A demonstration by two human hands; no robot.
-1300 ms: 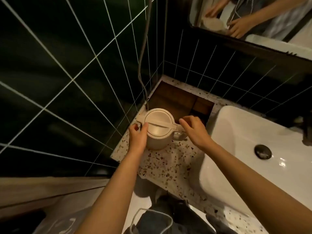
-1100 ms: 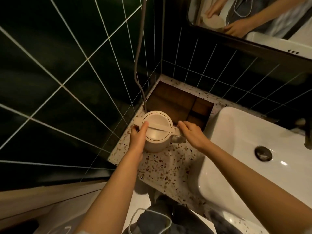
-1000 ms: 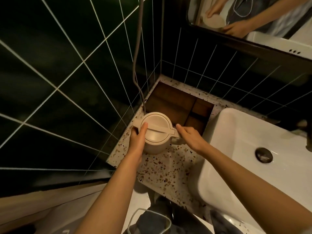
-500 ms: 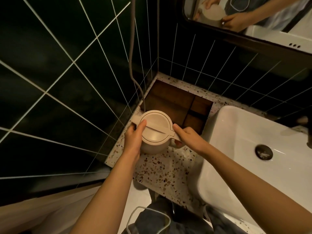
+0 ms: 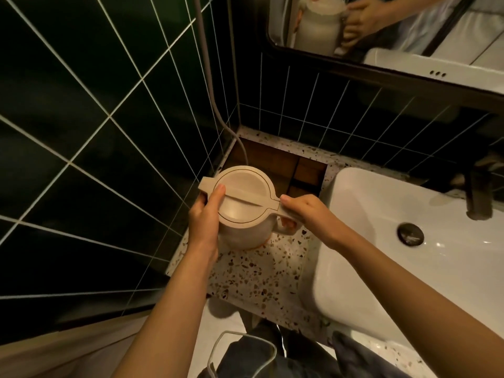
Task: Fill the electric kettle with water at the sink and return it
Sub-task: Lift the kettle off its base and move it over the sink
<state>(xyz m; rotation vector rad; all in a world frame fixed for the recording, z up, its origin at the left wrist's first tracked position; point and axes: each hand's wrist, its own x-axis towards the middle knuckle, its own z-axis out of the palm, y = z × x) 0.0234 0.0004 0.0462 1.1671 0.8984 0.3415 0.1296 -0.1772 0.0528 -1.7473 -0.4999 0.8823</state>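
Observation:
A cream electric kettle [image 5: 242, 203] with its round lid closed stands upright on the speckled terrazzo counter [image 5: 261, 271], left of the white sink basin [image 5: 381, 241]. My left hand [image 5: 206, 222] wraps the kettle's left side, thumb resting on the lid. On the right, my right hand [image 5: 305, 214] grips the kettle's handle, fingers curled under it. An orange glow shows at the kettle's base. The dark drain plug [image 5: 410, 233] sits in the basin's middle.
A grey cord [image 5: 215, 105] hangs down the dark green tiled wall [image 5: 95, 132] to behind the kettle. A brown wooden recess [image 5: 281, 165] lies behind it. A dark faucet [image 5: 477, 192] stands at the right. The mirror [image 5: 381, 28] above reflects kettle and hands.
Both hands have closed more firmly on the kettle: the right hand went from touching the lid tab to gripping the handle. The kettle looks slightly nearer.

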